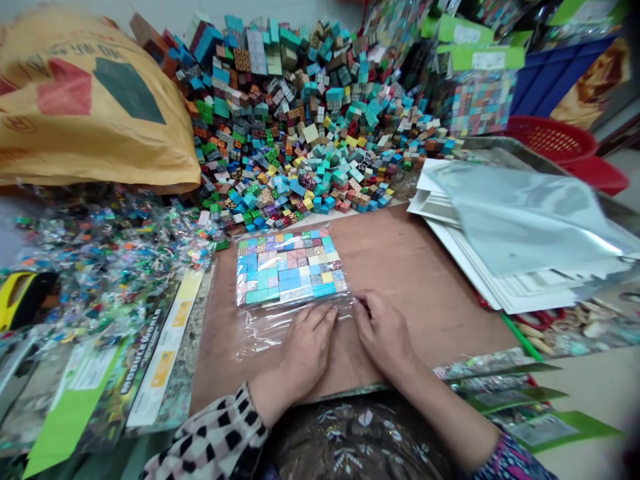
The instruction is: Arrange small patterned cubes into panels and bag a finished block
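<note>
A flat block of small coloured patterned cubes (287, 270) lies inside a clear plastic bag (265, 330) on the brown board. My left hand (310, 343) rests on the loose lower part of the bag, with its fingers stretched out together and pointing at the cubes. Curled fingers of my right hand (385, 333) pinch the bag's right edge, close to the lower right corner of the cubes. What lies under its palm is hidden.
Behind the brown board (425, 280) rises a big heap of loose cubes (300, 133). At the right are white cards under clear plastic sheets (530, 213). Small wrapped packets (115, 260) and a yellow-black tool (23, 297) occupy the left. A yellow sack (95, 100) stands behind them.
</note>
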The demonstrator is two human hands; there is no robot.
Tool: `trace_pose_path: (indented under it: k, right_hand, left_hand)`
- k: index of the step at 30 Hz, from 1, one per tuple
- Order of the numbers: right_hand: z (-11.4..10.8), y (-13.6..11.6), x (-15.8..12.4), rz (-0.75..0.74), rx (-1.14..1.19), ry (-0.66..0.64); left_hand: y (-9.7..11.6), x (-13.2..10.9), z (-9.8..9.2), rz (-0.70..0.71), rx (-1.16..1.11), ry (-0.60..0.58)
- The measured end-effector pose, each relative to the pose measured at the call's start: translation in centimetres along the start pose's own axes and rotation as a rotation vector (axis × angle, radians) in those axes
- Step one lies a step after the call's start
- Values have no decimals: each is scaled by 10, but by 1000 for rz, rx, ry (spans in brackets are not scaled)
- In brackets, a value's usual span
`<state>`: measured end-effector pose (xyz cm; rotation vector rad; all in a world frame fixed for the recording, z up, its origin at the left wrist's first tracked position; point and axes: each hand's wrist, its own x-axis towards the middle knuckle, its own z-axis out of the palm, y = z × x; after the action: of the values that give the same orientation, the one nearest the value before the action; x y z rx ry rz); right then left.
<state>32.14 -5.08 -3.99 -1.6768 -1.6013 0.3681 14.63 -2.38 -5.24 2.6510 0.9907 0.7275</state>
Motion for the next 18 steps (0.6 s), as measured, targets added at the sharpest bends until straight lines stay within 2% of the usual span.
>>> trace_pose_path:
  k: [4,7,13,18]
  right_hand:
    - [2,2,-3,-75,63,23]
    - [3,2,-5,-72,83,35]
    - [2,0,-9,-167,168,-12]
    - [-5,0,-7,-170,259,-89]
  left_hand:
    - [4,17,-4,60,-161,-81]
    - [5,29,-7,-14,-255,-86]
    - [6,40,-8,-225,-379,-95]
    - [7,41,-3,-265,-343,-48]
